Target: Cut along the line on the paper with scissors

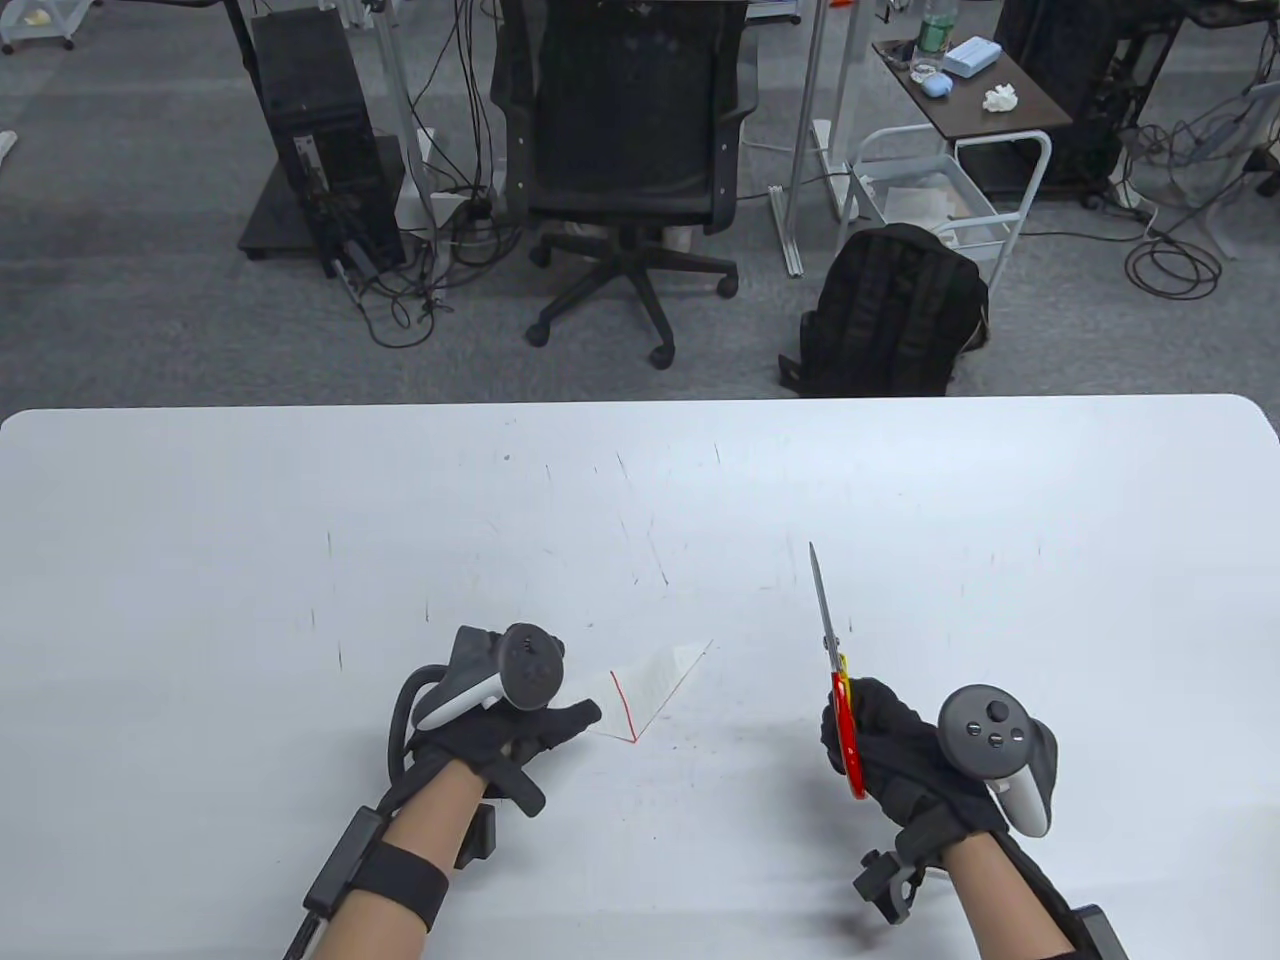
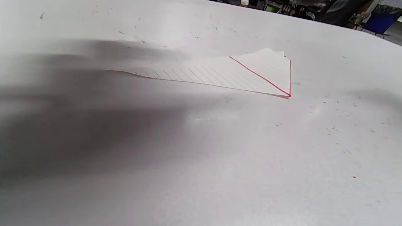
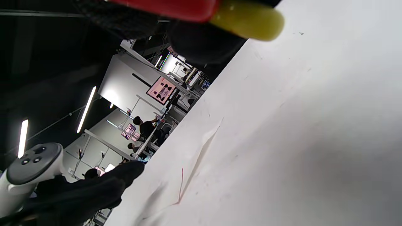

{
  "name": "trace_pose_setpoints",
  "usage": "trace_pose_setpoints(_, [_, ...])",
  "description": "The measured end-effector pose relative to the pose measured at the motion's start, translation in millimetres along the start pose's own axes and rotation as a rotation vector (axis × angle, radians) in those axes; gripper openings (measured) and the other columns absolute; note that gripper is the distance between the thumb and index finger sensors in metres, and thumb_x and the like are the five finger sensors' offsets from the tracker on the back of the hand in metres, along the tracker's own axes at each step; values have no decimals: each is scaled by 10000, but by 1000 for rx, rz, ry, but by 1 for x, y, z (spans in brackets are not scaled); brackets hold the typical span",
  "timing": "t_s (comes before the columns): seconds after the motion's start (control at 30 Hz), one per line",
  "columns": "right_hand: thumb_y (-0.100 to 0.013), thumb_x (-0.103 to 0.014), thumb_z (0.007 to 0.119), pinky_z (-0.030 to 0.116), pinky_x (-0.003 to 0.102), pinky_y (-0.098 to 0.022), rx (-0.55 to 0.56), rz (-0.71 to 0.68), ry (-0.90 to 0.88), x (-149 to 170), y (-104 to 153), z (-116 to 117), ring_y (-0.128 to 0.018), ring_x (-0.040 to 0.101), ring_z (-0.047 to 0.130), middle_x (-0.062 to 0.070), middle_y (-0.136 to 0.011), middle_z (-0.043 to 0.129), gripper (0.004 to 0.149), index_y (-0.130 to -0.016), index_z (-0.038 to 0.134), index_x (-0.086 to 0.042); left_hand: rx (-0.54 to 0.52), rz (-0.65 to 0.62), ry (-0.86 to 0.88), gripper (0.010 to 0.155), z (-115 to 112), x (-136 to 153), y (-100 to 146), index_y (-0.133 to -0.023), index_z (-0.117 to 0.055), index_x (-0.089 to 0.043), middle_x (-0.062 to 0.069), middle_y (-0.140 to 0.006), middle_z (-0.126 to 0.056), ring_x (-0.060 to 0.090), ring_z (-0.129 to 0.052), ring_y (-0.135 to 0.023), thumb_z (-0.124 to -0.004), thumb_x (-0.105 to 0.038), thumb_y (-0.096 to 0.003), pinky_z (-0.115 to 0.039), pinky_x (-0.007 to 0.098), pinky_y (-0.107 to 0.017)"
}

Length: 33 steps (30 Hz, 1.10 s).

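A small white lined paper with a red line lies flat on the white table near the front middle. It also shows in the left wrist view and, edge-on, in the right wrist view. My left hand rests on the table, fingertips touching the paper's left edge. My right hand grips red and yellow scissors by the handles, blades shut and pointing away, well right of the paper. The handle shows in the right wrist view.
Beyond the table's far edge are an office chair, a black backpack, a computer tower and a small cart. The table surface has scattered small marks.
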State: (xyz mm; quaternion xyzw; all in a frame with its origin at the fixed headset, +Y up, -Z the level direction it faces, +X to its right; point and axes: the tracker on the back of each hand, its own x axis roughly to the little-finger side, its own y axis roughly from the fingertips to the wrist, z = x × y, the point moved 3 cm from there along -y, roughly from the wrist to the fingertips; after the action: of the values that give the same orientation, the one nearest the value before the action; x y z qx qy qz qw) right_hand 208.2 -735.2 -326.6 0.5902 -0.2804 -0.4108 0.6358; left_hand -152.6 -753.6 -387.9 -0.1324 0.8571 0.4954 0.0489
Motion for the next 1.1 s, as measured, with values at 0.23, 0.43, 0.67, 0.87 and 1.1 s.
trace_pose_setpoints(0.23, [-595,-468,696,698,231,-276,1,-7,-98,-1,2,5,-393,101,896,96,-729,807,465,-859,623,-93,130,70,19,796,-8,1,-33,-1187,-204,-92,301,-1203,-250,527,-517,-1064,-615,-486,-631,-706,534,-692])
trace_pose_setpoints(0.43, [-597,-466,694,703,236,-285,19,-11,-115,0,1,6,-409,109,897,111,-743,799,469,-867,621,-90,42,128,-233,766,-14,-9,-44,-1136,-359,-78,218,-1070,-522,269,-779,-789,-686,-489,-578,-814,241,-482])
trace_pose_setpoints(0.67, [-594,-461,701,705,240,-286,5,-10,-99,0,1,9,-412,117,899,121,-743,800,474,-868,626,-82,61,108,-151,637,-12,-8,-50,-1054,-526,-138,82,-861,-724,134,-847,-633,-745,-439,-537,-831,244,-408])
trace_pose_setpoints(0.87, [-593,-458,703,707,242,-286,9,-4,-87,0,2,9,-413,120,900,124,-741,803,474,-868,627,-80,29,112,-99,440,-10,-7,-49,-940,-668,-220,32,-866,-727,160,-830,-676,-772,-373,-541,-823,303,-476])
trace_pose_setpoints(1.1, [-593,-457,704,707,244,-286,0,-5,-74,0,1,10,-412,124,901,129,-741,804,475,-869,629,-77,-45,55,51,419,-13,2,-38,-939,-663,-178,209,-1101,-432,331,-691,-859,-742,-376,-579,-678,447,-681])
